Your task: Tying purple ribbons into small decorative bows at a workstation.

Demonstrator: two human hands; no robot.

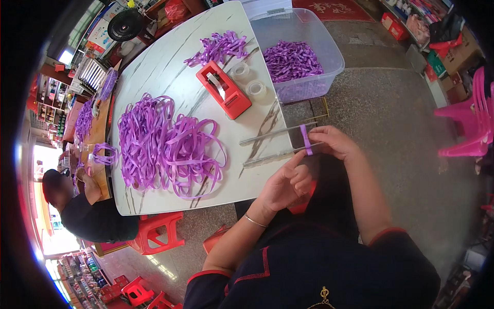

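Right hand pinches purple ribbon across metal rods, a lettered red mat beyond.

By the edge of a marbled white table, the right hand touches a purple ribbon strip spanning two metal rods while the left hand points its index finger just beside it, with purple ribbon loops and a red tape dispenser lying farther left
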